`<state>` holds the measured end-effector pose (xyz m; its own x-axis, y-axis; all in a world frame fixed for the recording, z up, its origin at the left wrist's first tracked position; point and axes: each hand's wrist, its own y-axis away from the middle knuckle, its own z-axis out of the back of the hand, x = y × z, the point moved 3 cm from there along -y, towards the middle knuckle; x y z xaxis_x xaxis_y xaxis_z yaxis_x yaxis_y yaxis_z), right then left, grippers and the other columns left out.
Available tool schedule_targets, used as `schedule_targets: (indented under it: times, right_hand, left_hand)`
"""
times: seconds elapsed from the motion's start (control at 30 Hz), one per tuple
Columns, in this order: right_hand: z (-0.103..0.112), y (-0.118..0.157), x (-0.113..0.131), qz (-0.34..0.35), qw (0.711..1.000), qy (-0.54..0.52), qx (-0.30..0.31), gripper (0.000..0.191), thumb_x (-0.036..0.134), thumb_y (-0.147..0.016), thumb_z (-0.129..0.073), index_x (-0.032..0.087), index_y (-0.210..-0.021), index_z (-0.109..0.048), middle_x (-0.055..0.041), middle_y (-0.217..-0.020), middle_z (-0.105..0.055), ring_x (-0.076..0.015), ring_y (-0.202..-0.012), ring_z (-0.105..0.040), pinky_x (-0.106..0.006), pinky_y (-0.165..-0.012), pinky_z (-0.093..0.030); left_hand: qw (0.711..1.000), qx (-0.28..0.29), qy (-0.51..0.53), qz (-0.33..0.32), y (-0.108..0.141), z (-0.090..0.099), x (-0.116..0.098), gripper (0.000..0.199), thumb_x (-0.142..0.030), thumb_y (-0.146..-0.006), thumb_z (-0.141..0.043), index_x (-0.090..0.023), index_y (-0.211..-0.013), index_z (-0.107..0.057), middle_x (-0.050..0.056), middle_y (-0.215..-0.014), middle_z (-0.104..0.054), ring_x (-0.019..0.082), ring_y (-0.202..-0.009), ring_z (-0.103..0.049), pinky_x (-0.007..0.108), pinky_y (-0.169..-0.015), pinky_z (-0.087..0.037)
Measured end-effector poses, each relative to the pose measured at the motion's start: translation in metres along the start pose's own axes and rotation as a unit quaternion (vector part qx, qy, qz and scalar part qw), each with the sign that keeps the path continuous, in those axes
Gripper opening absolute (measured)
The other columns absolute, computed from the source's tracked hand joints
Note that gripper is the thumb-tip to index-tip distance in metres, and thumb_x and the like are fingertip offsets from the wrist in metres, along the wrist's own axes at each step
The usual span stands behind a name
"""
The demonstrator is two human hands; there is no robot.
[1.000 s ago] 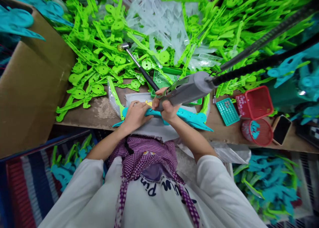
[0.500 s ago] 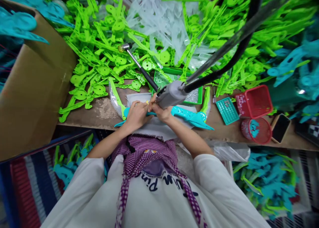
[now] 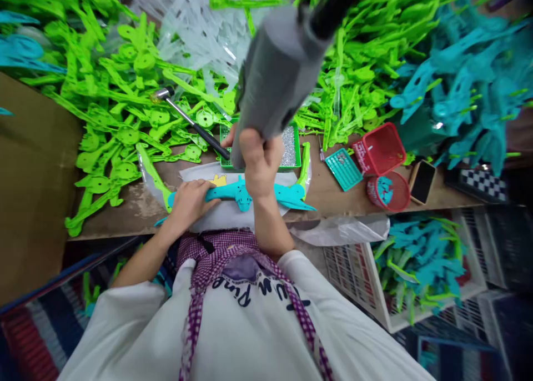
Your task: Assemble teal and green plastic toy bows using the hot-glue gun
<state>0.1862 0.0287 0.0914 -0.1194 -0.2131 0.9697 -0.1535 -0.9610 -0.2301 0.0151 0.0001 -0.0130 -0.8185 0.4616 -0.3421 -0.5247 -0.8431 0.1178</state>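
Observation:
My right hand [image 3: 262,167] is wrapped around the lower end of a grey electric screwdriver [image 3: 275,70], held upright above the bench. Its tip is hidden behind my hand. Below it lies a long blue plastic part [image 3: 287,193] with pointed ends, crosswise on a white cloth [image 3: 225,219]. My left hand [image 3: 191,200] grips the left side of this part, fingers over the top and thumb along the near edge. A green plastic piece [image 3: 154,173] in clear film stands at the left end, and a similar green piece [image 3: 305,167] at the right.
Behind my hands are a green tray [image 3: 298,154] of small metal pieces and a hammer [image 3: 187,120]. Green parts [image 3: 129,136] pile up beyond. At right are red baskets [image 3: 387,156], a teal tray [image 3: 343,170] and a phone [image 3: 422,182]. A carton [image 3: 37,186] stands left.
My hands have moved apart: the right has raised the screwdriver away from the blue part, while the left has shifted to the part's left side. The view has swung rightward.

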Motion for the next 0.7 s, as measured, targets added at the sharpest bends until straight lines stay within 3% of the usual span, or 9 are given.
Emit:
schedule_targets:
  times: [0.1,0.2,0.3,0.43,0.53,0.7]
  right_hand:
    - [0.030,-0.016,0.009,0.052,0.997,0.002,-0.055,0.040,0.061,-0.078,-0.072,0.030,-0.101,-0.059,0.0008,-0.085,-0.066,-0.0201,-0.077,-0.067,-0.040,-0.073,-0.058]
    - [0.052,-0.033,-0.019,0.047,0.996,0.026,-0.067,0.042,0.067,-0.084,-0.058,0.026,-0.091,-0.063,0.0016,-0.072,-0.061,-0.0170,-0.068,-0.065,-0.036,-0.064,-0.056]
    - [0.059,-0.055,-0.050,0.056,0.994,0.006,-0.099,0.055,0.076,-0.085,-0.046,0.024,-0.080,-0.063,0.0036,-0.057,-0.055,-0.0132,-0.050,-0.058,-0.030,-0.050,-0.049]
    - [0.049,-0.078,-0.073,0.045,0.994,-0.025,-0.095,0.066,0.084,-0.082,-0.039,0.023,-0.084,-0.065,0.0052,-0.053,-0.050,-0.0110,-0.042,-0.054,-0.027,-0.043,-0.044]
    - [0.035,-0.089,-0.087,0.052,0.995,-0.046,-0.077,0.071,0.085,-0.083,-0.035,0.024,-0.094,-0.068,0.0040,-0.056,-0.051,-0.0121,-0.045,-0.056,-0.027,-0.044,-0.046]
    - [0.012,-0.107,-0.113,0.043,0.995,-0.071,-0.059,0.072,0.087,-0.081,-0.038,0.023,-0.093,-0.067,0.0024,-0.057,-0.052,-0.0149,-0.052,-0.062,-0.029,-0.046,-0.051]
  left_hand:
    - [0.999,0.022,0.003,-0.033,-0.001,0.005,0.000,0.040,-0.041,-0.088,-0.069,-0.020,-0.122,-0.063,0.013,-0.121,-0.069,0.033,-0.112,-0.064,0.045,-0.094,-0.047]
    - [0.995,0.048,0.034,-0.078,-0.011,0.008,-0.010,0.051,-0.045,-0.087,-0.071,-0.021,-0.130,-0.058,0.013,-0.128,-0.065,0.032,-0.115,-0.063,0.044,-0.096,-0.047]
    - [0.989,0.085,0.056,-0.104,-0.029,0.006,-0.017,0.050,-0.044,-0.084,-0.074,-0.021,-0.127,-0.061,0.013,-0.121,-0.068,0.032,-0.111,-0.065,0.042,-0.093,-0.049]
    - [0.975,0.126,0.129,-0.128,-0.046,0.002,-0.014,0.048,-0.045,-0.083,-0.075,-0.019,-0.123,-0.064,0.011,-0.115,-0.070,0.028,-0.104,-0.068,0.037,-0.087,-0.052]
    - [0.965,0.132,0.180,-0.140,-0.050,0.000,-0.008,0.052,-0.048,-0.080,-0.077,-0.019,-0.122,-0.065,0.010,-0.113,-0.069,0.027,-0.102,-0.068,0.036,-0.087,-0.052]
    - [0.960,0.135,0.205,-0.137,-0.052,0.001,-0.006,0.049,-0.048,-0.079,-0.078,-0.022,-0.119,-0.068,0.008,-0.109,-0.069,0.026,-0.100,-0.068,0.036,-0.086,-0.051]
